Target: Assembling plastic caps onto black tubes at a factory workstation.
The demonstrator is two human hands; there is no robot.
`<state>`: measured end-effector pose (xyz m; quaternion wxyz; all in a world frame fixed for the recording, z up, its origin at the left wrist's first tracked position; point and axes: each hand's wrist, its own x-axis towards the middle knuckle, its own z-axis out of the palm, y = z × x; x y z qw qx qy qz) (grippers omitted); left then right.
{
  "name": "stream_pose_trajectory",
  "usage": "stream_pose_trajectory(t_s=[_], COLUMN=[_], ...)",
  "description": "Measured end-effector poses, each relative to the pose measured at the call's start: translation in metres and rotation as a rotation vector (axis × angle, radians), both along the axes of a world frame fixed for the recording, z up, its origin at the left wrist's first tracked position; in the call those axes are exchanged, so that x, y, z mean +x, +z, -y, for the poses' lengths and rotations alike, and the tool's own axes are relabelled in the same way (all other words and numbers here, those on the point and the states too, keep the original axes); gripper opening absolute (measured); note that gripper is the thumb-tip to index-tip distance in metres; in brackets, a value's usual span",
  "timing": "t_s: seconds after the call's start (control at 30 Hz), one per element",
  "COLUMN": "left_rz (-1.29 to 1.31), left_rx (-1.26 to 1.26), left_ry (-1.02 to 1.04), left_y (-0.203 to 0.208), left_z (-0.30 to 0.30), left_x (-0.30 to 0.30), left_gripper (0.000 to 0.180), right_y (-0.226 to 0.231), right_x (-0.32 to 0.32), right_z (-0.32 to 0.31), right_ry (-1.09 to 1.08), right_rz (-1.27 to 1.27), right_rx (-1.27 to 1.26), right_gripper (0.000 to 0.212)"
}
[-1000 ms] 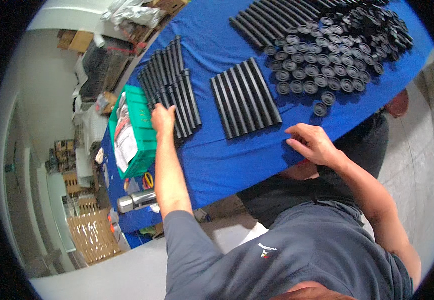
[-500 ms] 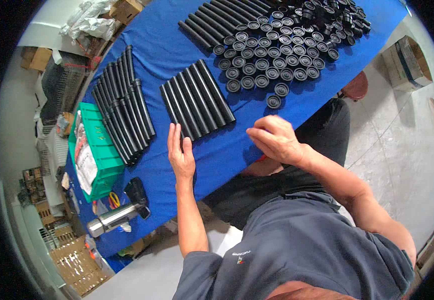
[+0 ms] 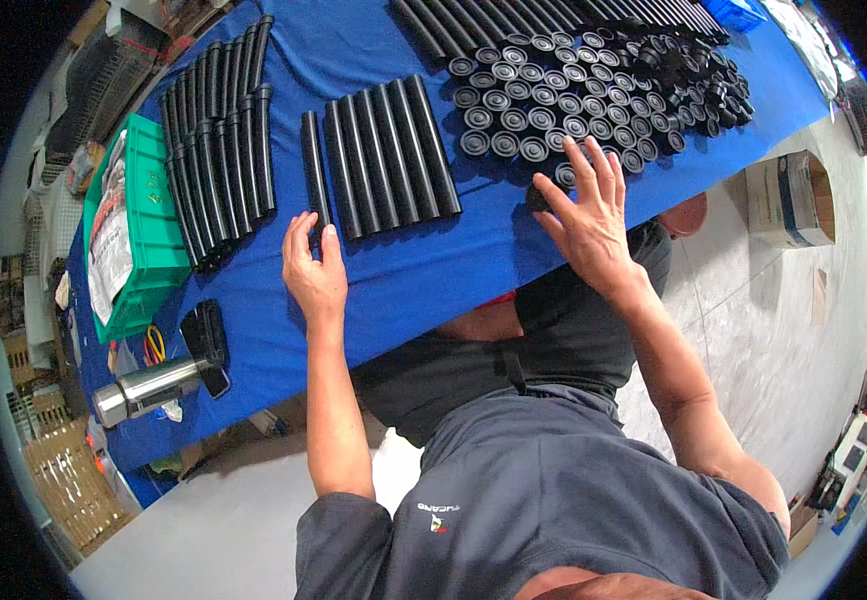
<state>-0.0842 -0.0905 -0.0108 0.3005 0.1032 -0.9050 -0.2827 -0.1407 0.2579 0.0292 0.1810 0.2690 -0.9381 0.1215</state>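
Observation:
A single black tube [image 3: 315,165] lies a little apart from a row of several black tubes [image 3: 392,160] on the blue cloth. My left hand [image 3: 316,275] closes its fingers and thumb about the near end of that single tube. At the near edge of a crowd of round black caps [image 3: 531,150], my right hand [image 3: 597,235] has its thumb and index finger around one dark cap [image 3: 536,197], which is tilted with its ringed face out of sight. Its other fingers stretch out over another cap [image 3: 564,176].
Longer black tubes with collars [image 3: 224,140] lie in rows at the left, beside a green crate [image 3: 149,215]. A steel flask [image 3: 154,388] lies near the left edge. More tubes [image 3: 484,25] lie behind the caps. A cardboard box [image 3: 789,200] stands on the floor.
The leftmost tube has come away from its row, with my left hand at its near end. My right hand has reached forward to the caps and spread its other fingers. The view has shifted.

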Motion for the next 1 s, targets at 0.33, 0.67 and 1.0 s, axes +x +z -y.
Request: stream_pose_trajectory(t_s=[0.33, 0.67, 1.0], left_rz=[0.022, -0.002, 0.093], left_rx=[0.061, -0.072, -0.12], left_ry=[0.034, -0.037, 0.147], left_y=[-0.008, -0.001, -0.002], left_z=[-0.003, 0.002, 0.006], left_x=[-0.001, -0.002, 0.009], left_gripper=[0.027, 0.024, 0.048], right_y=[-0.016, -0.015, -0.016], right_x=[0.001, 0.007, 0.036], right_z=[0.052, 0.06, 0.086], right_ry=[0.095, -0.009, 0.562], right_rz=[0.204, 0.194, 0.546], right_rx=[-0.397, -0.443, -0.681], right_gripper=[0.047, 0.058, 0.015])
